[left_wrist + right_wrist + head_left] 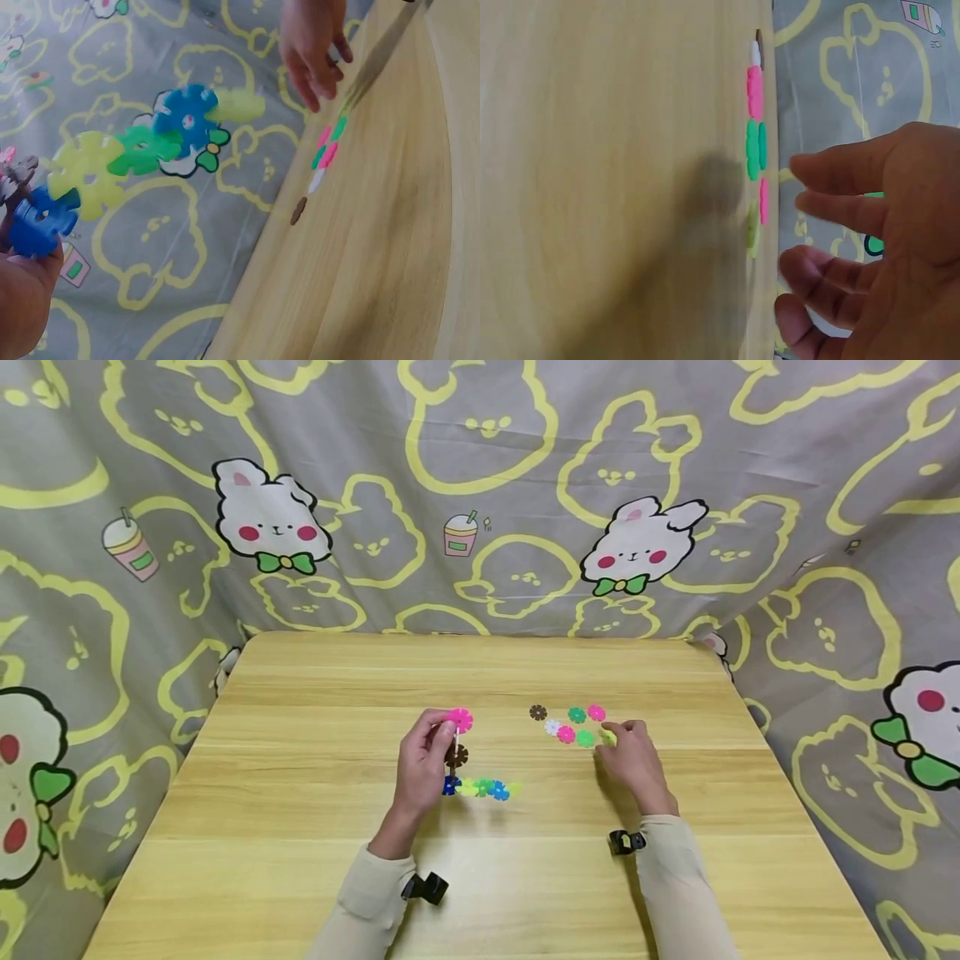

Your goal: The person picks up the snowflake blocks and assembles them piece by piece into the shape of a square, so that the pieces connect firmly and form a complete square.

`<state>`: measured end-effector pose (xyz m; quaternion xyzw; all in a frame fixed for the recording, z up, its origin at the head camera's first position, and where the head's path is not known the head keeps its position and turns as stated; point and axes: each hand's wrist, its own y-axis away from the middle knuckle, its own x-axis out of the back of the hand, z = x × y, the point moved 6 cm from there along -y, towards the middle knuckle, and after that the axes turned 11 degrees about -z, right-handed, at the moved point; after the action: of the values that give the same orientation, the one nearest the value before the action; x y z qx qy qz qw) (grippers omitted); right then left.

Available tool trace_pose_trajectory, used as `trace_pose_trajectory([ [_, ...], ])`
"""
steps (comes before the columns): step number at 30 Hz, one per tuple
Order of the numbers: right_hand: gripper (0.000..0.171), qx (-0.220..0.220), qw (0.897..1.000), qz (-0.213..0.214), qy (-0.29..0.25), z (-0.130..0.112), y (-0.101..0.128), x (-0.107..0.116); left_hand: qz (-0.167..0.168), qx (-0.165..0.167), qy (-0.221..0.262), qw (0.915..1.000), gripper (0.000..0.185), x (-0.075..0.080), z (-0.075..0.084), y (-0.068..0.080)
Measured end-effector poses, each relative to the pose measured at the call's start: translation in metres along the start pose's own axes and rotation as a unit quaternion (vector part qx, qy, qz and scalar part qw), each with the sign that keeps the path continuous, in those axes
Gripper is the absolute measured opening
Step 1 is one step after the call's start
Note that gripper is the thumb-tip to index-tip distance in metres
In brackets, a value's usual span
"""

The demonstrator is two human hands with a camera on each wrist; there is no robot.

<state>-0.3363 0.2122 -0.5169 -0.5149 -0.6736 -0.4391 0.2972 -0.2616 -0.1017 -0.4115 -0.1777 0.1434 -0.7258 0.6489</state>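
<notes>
Head view: L hand [422, 770], raised over the wooden table [255, 827], grips a linked chain [457, 755] of notched plastic discs w/ thumb & fingers near its top end. Chain is bent approx. like an L: pink disc [463, 720] up top, then a white pc seen edge-on, brown disc [460, 750], dk blue disc [450, 787] at the corner, then yellow, green, blue & yellow pcs running off to the right. R hand [633, 762] is well apart from L hand, over the right-hand group of loose discs; R wrist view shows its thumb & fingers spread, nothing btwn them, w/ loose yellow disc [609, 737] on the table near the fingertips. Other loose pcs lie close by: brown [537, 712], white [552, 727], 2 pink [566, 734], 2 green [585, 738]. Each sleeve [369, 893] is lt beige, w/ a blk wrist cam [431, 888] beside the cuff. Bg: gray curtain [517, 602] w/ yellow outlines & cartoon rabbits.
</notes>
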Motion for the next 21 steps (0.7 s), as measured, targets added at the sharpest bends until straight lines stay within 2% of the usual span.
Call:
trace_pose_trajectory([
  [4,0.048,-0.004,0.999,-0.032,0.021,0.002,0.0,-0.005,0.005,0.009,0.001,0.9999,0.018,0.001,-0.001,0.001],
  [7,0.046,-0.001,0.998,-0.047,0.029,0.003,0.0,-0.008,-0.001,0.019,0.019,0.9996,0.019,0.0,-0.004,0.001],
  [15,0.033,-0.013,0.999,-0.035,0.027,0.007,0.001,-0.009,-0.012,0.034,0.055,0.9978,0.021,-0.001,-0.027,0.003],
  [21,0.022,-0.011,1.0,-0.017,0.024,0.011,0.0,-0.009,-0.015,0.052,0.054,0.9971,0.021,-0.002,-0.015,0.003],
])
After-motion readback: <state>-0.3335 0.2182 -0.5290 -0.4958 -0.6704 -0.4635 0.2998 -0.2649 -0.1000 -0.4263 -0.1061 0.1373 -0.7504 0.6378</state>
